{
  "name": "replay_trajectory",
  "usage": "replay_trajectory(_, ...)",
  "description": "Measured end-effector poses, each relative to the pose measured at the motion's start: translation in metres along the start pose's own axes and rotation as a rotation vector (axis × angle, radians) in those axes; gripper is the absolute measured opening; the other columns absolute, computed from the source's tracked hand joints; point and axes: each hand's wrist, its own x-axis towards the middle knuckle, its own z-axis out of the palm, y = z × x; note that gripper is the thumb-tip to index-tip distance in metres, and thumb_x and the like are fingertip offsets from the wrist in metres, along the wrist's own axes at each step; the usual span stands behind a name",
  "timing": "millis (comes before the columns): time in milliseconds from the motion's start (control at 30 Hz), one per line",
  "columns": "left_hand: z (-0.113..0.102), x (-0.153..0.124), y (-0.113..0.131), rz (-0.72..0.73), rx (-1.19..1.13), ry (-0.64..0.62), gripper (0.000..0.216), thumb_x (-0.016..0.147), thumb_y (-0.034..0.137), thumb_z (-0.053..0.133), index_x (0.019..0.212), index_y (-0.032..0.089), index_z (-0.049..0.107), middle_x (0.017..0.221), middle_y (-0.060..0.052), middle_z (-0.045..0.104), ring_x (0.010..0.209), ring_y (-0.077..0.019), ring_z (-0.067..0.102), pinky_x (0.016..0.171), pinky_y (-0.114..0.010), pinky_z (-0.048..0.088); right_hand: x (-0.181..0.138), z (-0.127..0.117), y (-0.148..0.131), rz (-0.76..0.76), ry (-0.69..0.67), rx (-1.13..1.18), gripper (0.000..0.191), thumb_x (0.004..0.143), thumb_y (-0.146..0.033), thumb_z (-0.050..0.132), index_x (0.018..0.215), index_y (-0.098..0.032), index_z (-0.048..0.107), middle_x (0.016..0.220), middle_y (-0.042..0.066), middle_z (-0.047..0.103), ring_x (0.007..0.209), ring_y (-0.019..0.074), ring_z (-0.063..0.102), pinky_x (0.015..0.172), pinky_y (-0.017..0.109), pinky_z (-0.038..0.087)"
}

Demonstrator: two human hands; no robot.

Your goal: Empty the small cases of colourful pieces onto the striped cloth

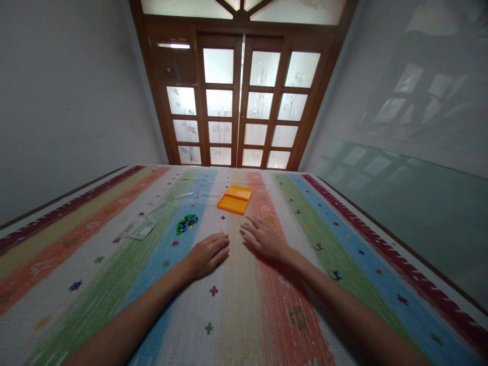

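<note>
My left hand (209, 254) rests on the striped cloth, fingers loosely curved with nothing visible in them. Opposite it, my right hand (263, 239) lies with fingers stretched out and slightly spread, also holding nothing. A gap of cloth separates the two hands. Just beyond my right fingertips is an orange two-part tray or opened case (235, 199), lying flat. Farther left, past my left hand, sits a small pile of blue, green, yellow and dark pieces (187, 223), too small to make out singly. Neither hand touches the tray or the pile.
A striped, patterned tablecloth (236, 305) covers the table. Clear plastic containers or packaging (143, 230) lie at the left, stretching toward the back. Behind the table stand wooden doors with glass panes (244, 101). Walls flank both sides, with a greenish glossy panel (400, 198) at right.
</note>
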Motion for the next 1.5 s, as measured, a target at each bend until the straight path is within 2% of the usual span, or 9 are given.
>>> replay_trajectory(167, 0.000, -0.001, 0.001, -0.008, 0.002, 0.000, 0.030, 0.102, 0.034, 0.044, 0.120, 0.019, 0.063, 0.135, -0.013, 0.065, 0.131, -0.0236, 0.058, 0.112, -0.043, 0.047, 0.040, 0.017, 0.001, 0.008, -0.026, -0.099, 0.039, 0.104, -0.033, 0.043, 0.131, -0.013, 0.063, 0.150, 0.013, 0.052, 0.145, 0.0314, 0.038, 0.123, 0.051, 0.025)
replay_trajectory(300, 0.000, -0.001, 0.001, -0.015, 0.022, -0.016, 0.033, 0.103, 0.035, 0.043, 0.122, 0.016, 0.063, 0.137, -0.014, 0.064, 0.132, -0.0242, 0.057, 0.113, -0.043, 0.047, 0.053, 0.025, 0.000, 0.044, -0.045, -0.110, 0.042, 0.105, -0.034, 0.039, 0.136, -0.012, 0.059, 0.148, 0.015, 0.054, 0.142, 0.0297, 0.042, 0.122, 0.050, 0.027)
replay_trajectory(433, 0.001, -0.001, 0.001, -0.004, 0.034, -0.009, 0.033, 0.103, 0.035, 0.042, 0.123, 0.017, 0.063, 0.137, -0.014, 0.064, 0.132, -0.0240, 0.057, 0.113, -0.044, 0.047, 0.052, 0.026, 0.001, 0.054, -0.054, -0.096, 0.046, 0.106, -0.035, 0.035, 0.139, -0.012, 0.056, 0.147, 0.016, 0.055, 0.141, 0.0287, 0.045, 0.121, 0.050, 0.029)
replay_trajectory(600, 0.001, -0.002, 0.000, 0.014, 0.032, 0.001, 0.032, 0.103, 0.034, 0.041, 0.122, 0.018, 0.062, 0.136, -0.013, 0.065, 0.132, -0.0238, 0.057, 0.113, -0.044, 0.046, 0.029, 0.014, 0.012, 0.055, -0.062, -0.050, 0.048, 0.105, -0.038, 0.035, 0.142, -0.015, 0.055, 0.151, 0.014, 0.051, 0.145, 0.0289, 0.040, 0.121, 0.052, 0.030)
replay_trajectory(800, 0.002, -0.001, -0.006, -0.003, 0.029, 0.008, 0.035, 0.102, 0.037, 0.044, 0.127, 0.019, 0.060, 0.142, -0.014, 0.061, 0.137, -0.0266, 0.053, 0.115, -0.048, 0.044, -0.032, -0.011, 0.020, 0.055, -0.073, -0.004, 0.048, 0.105, -0.041, 0.034, 0.142, -0.020, 0.057, 0.150, 0.011, 0.053, 0.147, 0.0280, 0.037, 0.123, 0.055, 0.026)
replay_trajectory(967, -0.001, 0.006, -0.011, -0.019, 0.053, -0.018, 0.043, 0.101, 0.041, 0.044, 0.134, 0.017, 0.058, 0.147, -0.016, 0.056, 0.139, -0.0282, 0.051, 0.116, -0.049, 0.042, -0.071, -0.015, 0.014, 0.107, -0.085, 0.038, 0.052, 0.105, -0.044, 0.035, 0.147, -0.019, 0.052, 0.155, 0.012, 0.047, 0.149, 0.0270, 0.034, 0.123, 0.052, 0.026)
replay_trajectory(1167, 0.000, 0.009, -0.015, -0.016, 0.069, -0.076, 0.047, 0.100, 0.044, 0.046, 0.138, 0.018, 0.056, 0.150, -0.015, 0.053, 0.142, -0.0287, 0.047, 0.118, -0.050, 0.039, -0.081, -0.001, 0.006, 0.199, -0.084, 0.042, 0.057, 0.104, -0.050, 0.039, 0.149, -0.016, 0.050, 0.159, 0.016, 0.039, 0.149, 0.0304, 0.034, 0.122, 0.054, 0.027)
replay_trajectory(1500, 0.001, 0.007, -0.012, 0.026, 0.072, -0.127, 0.053, 0.101, 0.046, 0.043, 0.146, 0.019, 0.050, 0.154, -0.016, 0.047, 0.146, -0.0321, 0.040, 0.120, -0.054, 0.034, -0.080, -0.001, 0.007, 0.167, -0.117, 0.051, 0.056, 0.103, -0.048, 0.042, 0.153, -0.021, 0.045, 0.160, 0.013, 0.037, 0.149, 0.0313, 0.032, 0.122, 0.055, 0.028)
